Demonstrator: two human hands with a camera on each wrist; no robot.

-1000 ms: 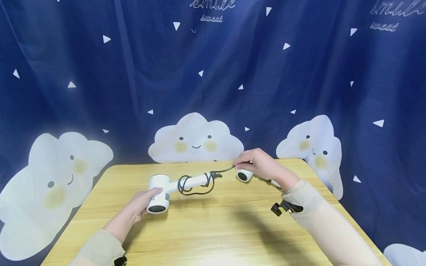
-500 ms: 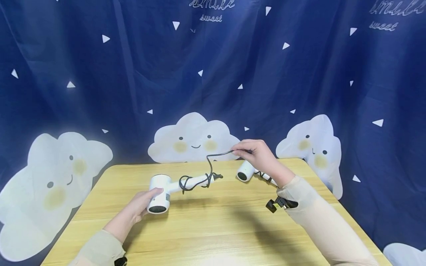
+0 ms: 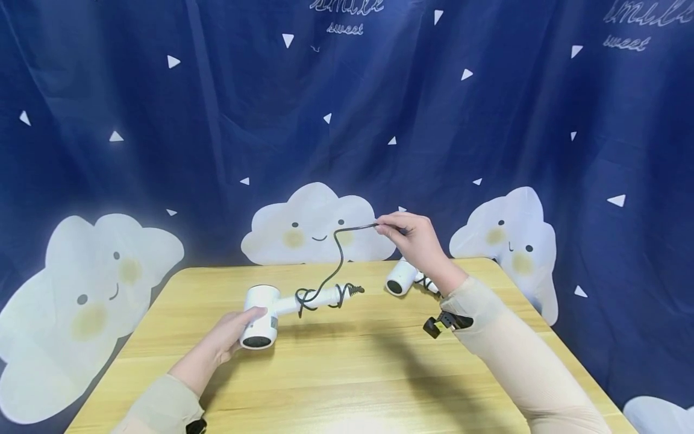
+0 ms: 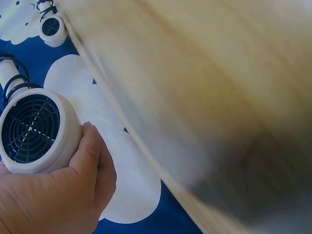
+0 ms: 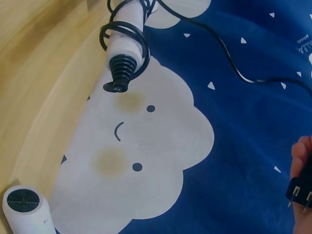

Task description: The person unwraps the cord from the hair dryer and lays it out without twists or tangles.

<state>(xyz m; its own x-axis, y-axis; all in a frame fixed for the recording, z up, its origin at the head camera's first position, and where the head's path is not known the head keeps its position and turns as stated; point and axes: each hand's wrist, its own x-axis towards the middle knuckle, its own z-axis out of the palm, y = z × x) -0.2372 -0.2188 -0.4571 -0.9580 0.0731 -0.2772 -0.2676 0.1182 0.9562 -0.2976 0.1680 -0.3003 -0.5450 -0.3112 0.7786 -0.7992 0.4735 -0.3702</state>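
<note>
My left hand (image 3: 228,336) grips a white hair dryer (image 3: 262,299) by its barrel, above the table, handle pointing right. In the left wrist view the round black grille (image 4: 31,127) faces the camera, with the thumb along the barrel. A black cord (image 3: 340,254) loops around the handle and rises to my right hand (image 3: 416,240), which pinches it between thumb and fingertips. A black two-pin plug (image 5: 298,191) shows at that hand in the right wrist view. At the handle's end sits a ribbed black cord sleeve (image 5: 122,68).
A second white hair dryer (image 3: 401,277), cord wrapped on its handle, lies toward the back right of the wooden table (image 3: 325,386), partly behind my right hand. A dark blue curtain (image 3: 347,144) with cloud prints hangs behind the table.
My right hand has risen and drawn slightly left, pulling the cord up; a longer stretch is free and a loop near the handle's end has come off. The left hand stays put.
</note>
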